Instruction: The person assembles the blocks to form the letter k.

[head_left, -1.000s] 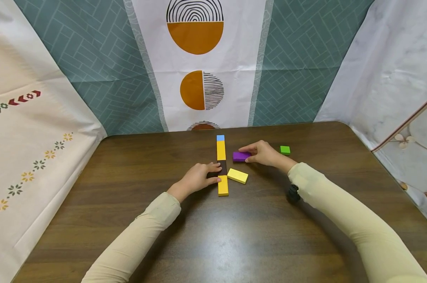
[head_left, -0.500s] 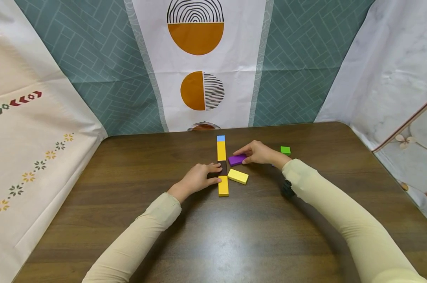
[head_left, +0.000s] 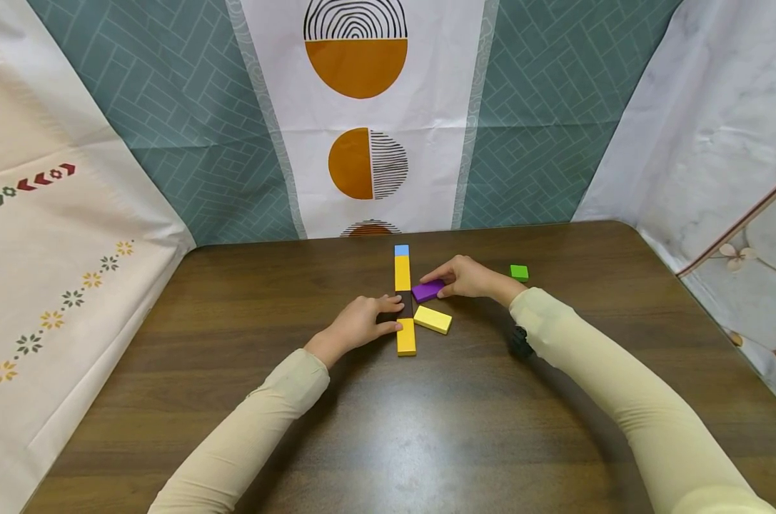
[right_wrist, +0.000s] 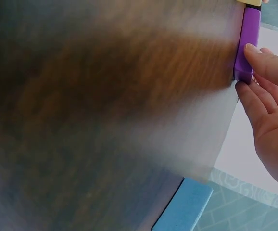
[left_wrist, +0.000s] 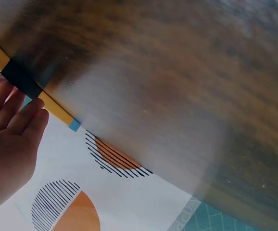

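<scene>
Blocks lie end to end in a row on the table: a small blue block (head_left: 401, 250) at the far end, an orange-yellow block (head_left: 402, 273), a dark block (head_left: 408, 307) and another orange-yellow block (head_left: 406, 343). My left hand (head_left: 360, 321) rests against the row from the left, fingers extended at the dark block and thumb at the nearer orange-yellow one. Between thumb and fingers my right hand (head_left: 467, 277) pinches a purple block (head_left: 426, 291). Its left end is right at the dark block's right side, slightly angled. A pale yellow block (head_left: 433, 320) lies aslant just nearer.
A green block (head_left: 519, 273) lies to the right, beyond the right wrist. Low in the right wrist view is a larger blue block (right_wrist: 183, 206), hidden by the arm in the head view. Patterned cloth (head_left: 535, 143) hangs behind the wooden table (head_left: 246, 285).
My right hand has moved the purple block left, up to the dark block, and turned it somewhat. The left hand and the row have stayed in place.
</scene>
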Action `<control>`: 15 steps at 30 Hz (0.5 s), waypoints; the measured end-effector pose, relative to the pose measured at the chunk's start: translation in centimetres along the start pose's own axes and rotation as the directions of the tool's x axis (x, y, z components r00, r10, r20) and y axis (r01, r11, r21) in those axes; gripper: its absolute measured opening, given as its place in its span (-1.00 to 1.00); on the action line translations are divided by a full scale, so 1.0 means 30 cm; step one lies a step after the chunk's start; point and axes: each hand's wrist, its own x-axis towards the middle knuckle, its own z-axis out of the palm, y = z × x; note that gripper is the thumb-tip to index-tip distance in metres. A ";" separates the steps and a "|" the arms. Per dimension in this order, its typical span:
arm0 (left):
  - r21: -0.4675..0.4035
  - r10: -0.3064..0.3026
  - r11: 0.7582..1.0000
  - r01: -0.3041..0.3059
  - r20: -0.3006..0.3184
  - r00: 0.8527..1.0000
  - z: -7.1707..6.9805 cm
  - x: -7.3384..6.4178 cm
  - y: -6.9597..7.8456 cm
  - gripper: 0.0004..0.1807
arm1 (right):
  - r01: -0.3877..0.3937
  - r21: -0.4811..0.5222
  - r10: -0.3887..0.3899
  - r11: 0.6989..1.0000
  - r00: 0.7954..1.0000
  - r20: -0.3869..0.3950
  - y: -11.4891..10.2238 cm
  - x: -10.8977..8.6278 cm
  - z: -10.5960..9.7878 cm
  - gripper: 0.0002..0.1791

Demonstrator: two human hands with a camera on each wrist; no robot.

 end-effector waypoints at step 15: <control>0.002 0.007 1.000 -0.007 -0.005 1.000 -0.002 0.000 0.003 -0.47 | 0.001 0.009 -0.001 1.000 1.000 0.015 -0.004 -0.008 -0.002 -0.53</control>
